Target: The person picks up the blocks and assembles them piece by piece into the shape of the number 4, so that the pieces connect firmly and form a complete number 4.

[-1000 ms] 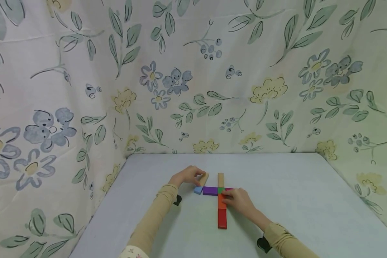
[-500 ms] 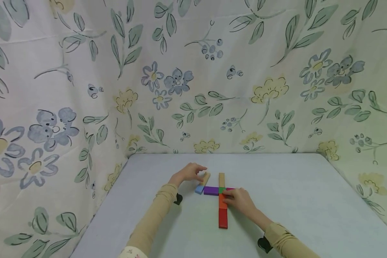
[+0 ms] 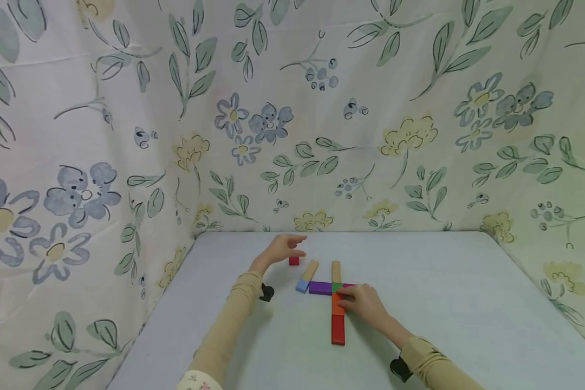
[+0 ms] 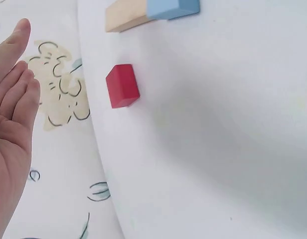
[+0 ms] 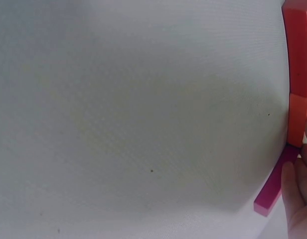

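Note:
My left hand (image 3: 281,248) hovers near the table's far edge with its fingers extended, holding nothing. Below it sits a short red block (image 3: 294,260), apart from the hand in the left wrist view. My right hand (image 3: 364,303) rests at the cross of blocks, its fingertips touching around the orange block (image 3: 338,306) and the magenta block (image 5: 274,185). The green block (image 3: 337,287) marks the crossing. A purple block (image 3: 320,288) extends left, a natural wood block (image 3: 336,272) away, and a long red block (image 3: 338,329) toward me. The hand partly covers the orange and magenta blocks.
A slanted wood block (image 3: 311,268) meets a light blue block (image 3: 302,285) at the left, close to the purple one's end. Behind the white table (image 3: 468,314) hangs a floral cloth (image 3: 312,108), with more of it along the sides.
My left hand has left the slanted wood block and moved away from me, up and slightly left. The short red block now shows beneath it. My right hand has stayed in place.

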Demonstrator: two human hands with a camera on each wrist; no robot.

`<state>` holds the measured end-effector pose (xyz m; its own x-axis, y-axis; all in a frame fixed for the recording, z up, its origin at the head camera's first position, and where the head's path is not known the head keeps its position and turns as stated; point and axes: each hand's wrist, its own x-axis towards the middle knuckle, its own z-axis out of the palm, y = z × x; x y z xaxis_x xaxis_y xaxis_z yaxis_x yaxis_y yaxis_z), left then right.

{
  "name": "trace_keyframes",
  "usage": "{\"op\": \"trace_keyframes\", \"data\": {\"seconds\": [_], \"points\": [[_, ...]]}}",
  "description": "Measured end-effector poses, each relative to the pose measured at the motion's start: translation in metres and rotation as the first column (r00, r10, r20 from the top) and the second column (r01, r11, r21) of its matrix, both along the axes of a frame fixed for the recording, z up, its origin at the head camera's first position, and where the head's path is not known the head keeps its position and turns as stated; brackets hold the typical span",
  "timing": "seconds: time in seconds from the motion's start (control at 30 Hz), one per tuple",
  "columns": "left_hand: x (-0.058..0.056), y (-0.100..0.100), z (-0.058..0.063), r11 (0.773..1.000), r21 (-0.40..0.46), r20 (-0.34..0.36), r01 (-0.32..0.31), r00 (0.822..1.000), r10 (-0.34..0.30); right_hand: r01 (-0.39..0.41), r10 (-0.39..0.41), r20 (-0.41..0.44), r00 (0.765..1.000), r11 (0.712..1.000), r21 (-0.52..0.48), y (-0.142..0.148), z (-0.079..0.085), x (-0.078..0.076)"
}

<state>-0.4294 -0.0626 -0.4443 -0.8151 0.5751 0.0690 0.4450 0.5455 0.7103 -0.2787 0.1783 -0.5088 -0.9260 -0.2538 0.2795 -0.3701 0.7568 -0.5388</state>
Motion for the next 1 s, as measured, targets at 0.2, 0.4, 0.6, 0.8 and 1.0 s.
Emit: {"op": "trace_keyframes", "data": {"seconds": [0.2, 0.4, 0.6, 0.8, 1.0], "points": [[-0.006, -0.011, 0.006, 0.994, 0.091, 0.040, -0.065, 0.997, 0.061, 0.005, -0.005, 0.006, 1.000, 1.000, -0.001, 0.000, 0.000, -0.001], [-0.010, -0.021, 0.007, 0.984, 0.144, 0.057, -0.101, 0.994, 0.094, 0.001, -0.001, -0.007, 1.000, 1.000, 0.015, 0.002, -0.001, -0.001], [-0.012, -0.029, -0.012, 0.980, 0.122, 0.055, -0.160, 0.986, 0.154, -0.010, 0.010, -0.010, 1.000, 1.000, 0.018, 0.001, -0.001, -0.001], [-0.011, -0.030, -0.032, 0.970, 0.075, 0.062, -0.232, 0.972, 0.227, -0.002, 0.003, -0.010, 1.000, 1.000, 0.021, 0.002, -0.001, -0.001], [-0.010, -0.029, -0.050, 0.963, 0.076, 0.057, -0.260, 0.965, 0.256, -0.004, 0.004, -0.019, 1.000, 1.000, 0.021, 0.002, -0.001, -0.001]]}}
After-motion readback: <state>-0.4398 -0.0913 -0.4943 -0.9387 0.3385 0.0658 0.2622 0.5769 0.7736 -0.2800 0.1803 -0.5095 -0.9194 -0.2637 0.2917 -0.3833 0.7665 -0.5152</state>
